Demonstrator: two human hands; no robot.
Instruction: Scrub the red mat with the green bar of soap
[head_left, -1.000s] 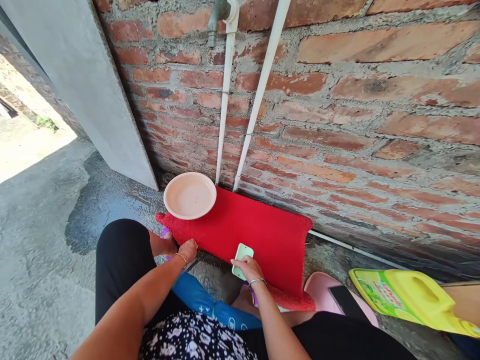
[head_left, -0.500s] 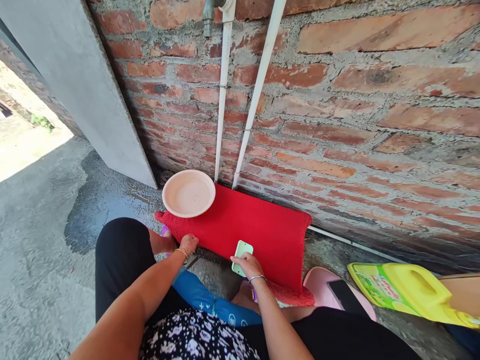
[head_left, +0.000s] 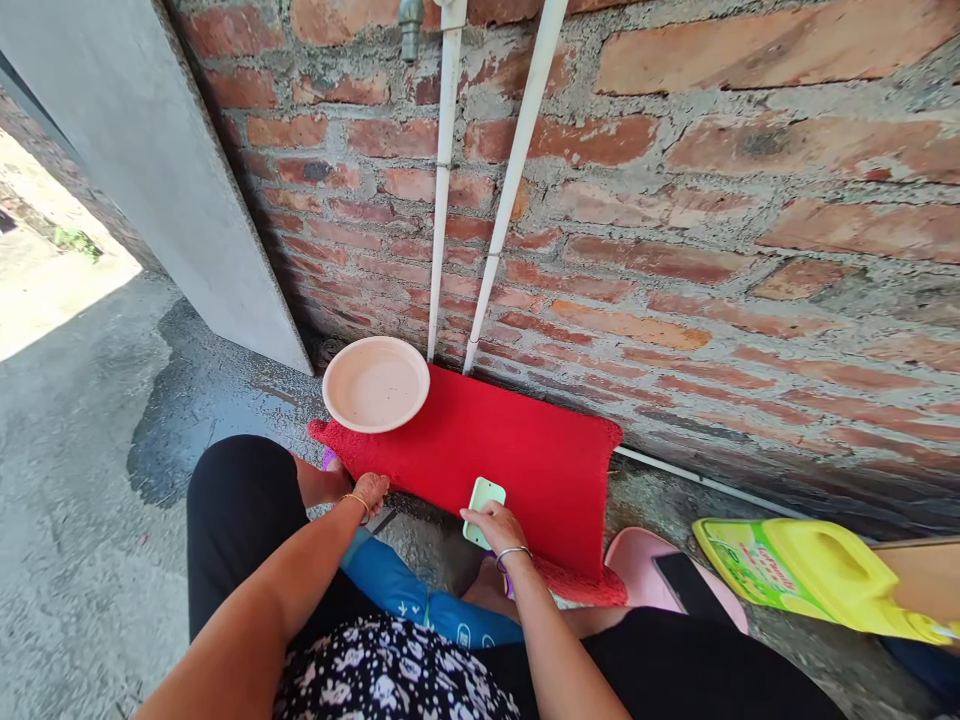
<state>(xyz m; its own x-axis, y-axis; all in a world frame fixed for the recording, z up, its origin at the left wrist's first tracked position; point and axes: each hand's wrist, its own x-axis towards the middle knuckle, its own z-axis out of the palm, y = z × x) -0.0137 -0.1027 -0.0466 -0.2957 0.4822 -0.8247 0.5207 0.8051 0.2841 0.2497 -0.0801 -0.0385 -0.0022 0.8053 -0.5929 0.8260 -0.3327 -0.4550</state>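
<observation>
A red mat point(head_left: 525, 440) lies spread out at the foot of the wall, its fluffy underside showing along the edges. At its near left edge, my left hand point(head_left: 370, 493) is closed with curled fingers that seem to grip the border. My right hand point(head_left: 498, 524) is wrapped round a small light green rectangular plastic piece point(head_left: 489, 492) with small holes near its corners. That piece rests against the mat's flat surface; its underside is hidden. On the far left part of the mat stands a pale pink basin point(head_left: 376, 384).
Two white pipes point(head_left: 444, 200) and a tap point(head_left: 410, 30) run down the brick wall point(head_left: 675, 260). A grey slab point(head_left: 165, 180) leans at left beside wet concrete. To the right are a pink stool point(head_left: 637, 565), a black phone point(head_left: 697, 590) and a yellow jug point(head_left: 810, 575).
My left hand has shifted slightly left along the mat's edge. The right hand and the green piece hold nearly the same place; the whole view has moved a little.
</observation>
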